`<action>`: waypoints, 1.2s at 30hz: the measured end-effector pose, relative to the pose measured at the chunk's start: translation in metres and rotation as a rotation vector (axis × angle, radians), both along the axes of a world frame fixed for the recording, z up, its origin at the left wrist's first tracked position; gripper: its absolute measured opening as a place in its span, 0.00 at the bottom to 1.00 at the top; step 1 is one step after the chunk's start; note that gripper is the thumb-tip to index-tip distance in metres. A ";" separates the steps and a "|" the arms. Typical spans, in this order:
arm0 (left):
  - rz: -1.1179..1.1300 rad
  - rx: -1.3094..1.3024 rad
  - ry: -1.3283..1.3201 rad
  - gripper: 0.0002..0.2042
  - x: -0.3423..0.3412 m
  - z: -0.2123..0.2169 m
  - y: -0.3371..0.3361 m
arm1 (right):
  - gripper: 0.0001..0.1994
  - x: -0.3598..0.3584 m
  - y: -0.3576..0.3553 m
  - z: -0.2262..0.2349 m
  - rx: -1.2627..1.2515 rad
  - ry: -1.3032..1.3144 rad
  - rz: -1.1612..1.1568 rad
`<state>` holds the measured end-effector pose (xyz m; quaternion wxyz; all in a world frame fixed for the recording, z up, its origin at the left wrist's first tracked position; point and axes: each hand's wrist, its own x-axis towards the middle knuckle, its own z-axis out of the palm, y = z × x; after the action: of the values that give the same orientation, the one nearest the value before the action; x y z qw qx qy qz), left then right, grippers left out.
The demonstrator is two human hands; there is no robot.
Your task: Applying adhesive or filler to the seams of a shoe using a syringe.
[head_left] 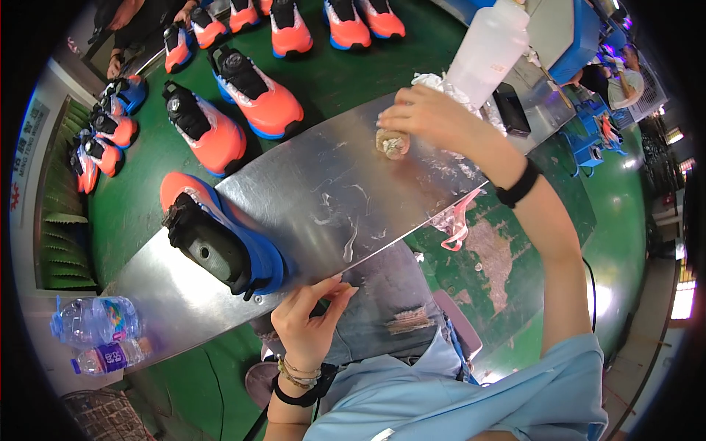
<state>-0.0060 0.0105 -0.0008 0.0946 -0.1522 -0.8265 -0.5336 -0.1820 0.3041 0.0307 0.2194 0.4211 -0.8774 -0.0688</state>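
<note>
My right hand is stretched out over the metal bench top, fingers extended and slightly bent. Just below its fingertips stands a small round brown thing with a whitish, crumpled end; whether the fingers touch it, I cannot tell. White crumpled tissue lies behind that hand. At the bench's near edge, my left hand has thumb and forefinger pinched together; anything between them is too small to see. Close by on the left rests an orange and blue sports shoe, its black heel opening toward me.
Several more orange shoes stand on the green surface beyond. A white plastic bottle and a black box are at the back right. Plastic water bottles lie at the left end. Another person's hand shows at the far left.
</note>
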 end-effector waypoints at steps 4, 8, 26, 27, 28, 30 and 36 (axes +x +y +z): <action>0.062 -0.104 0.141 0.10 0.001 0.001 0.003 | 0.09 -0.017 0.001 -0.023 0.057 -0.245 0.058; 0.069 -0.142 0.120 0.09 0.013 -0.006 -0.006 | 0.06 -0.008 -0.004 0.003 -0.003 -0.286 0.085; -0.071 -0.057 0.087 0.07 0.010 -0.024 -0.006 | 0.16 -0.028 0.142 0.137 -1.458 0.160 -0.318; -0.070 -0.059 0.088 0.07 0.012 -0.024 -0.007 | 0.16 -0.031 0.143 0.135 -1.461 0.159 -0.316; -0.087 -0.091 0.071 0.07 0.013 -0.023 -0.009 | 0.16 -0.034 0.143 0.133 -1.449 0.157 -0.312; -0.100 -0.128 0.052 0.07 0.016 -0.021 -0.011 | 0.16 -0.037 0.144 0.130 -1.442 0.152 -0.304; -0.039 -0.095 0.061 0.07 0.018 -0.023 -0.012 | 0.16 -0.038 0.148 0.123 -1.344 0.161 -0.439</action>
<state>0.0124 -0.0019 -0.0234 0.1018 -0.1889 -0.8445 -0.4906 -0.2198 0.4523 0.1539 0.4768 0.0020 -0.7755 0.4138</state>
